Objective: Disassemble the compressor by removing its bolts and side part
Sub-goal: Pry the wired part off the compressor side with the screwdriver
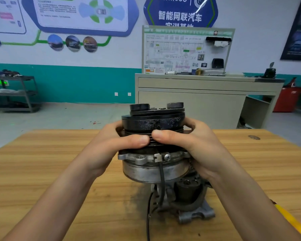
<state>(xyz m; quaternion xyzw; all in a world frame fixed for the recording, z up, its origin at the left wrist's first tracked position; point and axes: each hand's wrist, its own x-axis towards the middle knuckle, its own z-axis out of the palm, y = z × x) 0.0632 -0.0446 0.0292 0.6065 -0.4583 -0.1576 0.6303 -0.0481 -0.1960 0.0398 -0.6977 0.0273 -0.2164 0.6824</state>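
Here, two hands [111, 146] [195, 146] grip one compressor [146, 171] (upright).

Grimy compressor [155, 153] upright on table, black pulley topmost.

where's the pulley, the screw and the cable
pulley [146, 121]: head view, on its black outer rim
screw [167, 157]: head view, on its cross-slot head
cable [162, 178]: head view, on its upper stretch, below the screw

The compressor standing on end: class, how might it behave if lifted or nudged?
Probably heavy: the compressor looks all metal. Likely tippy, since its wide pulley sits above a narrower base. Its thin black cable would probably dangle.
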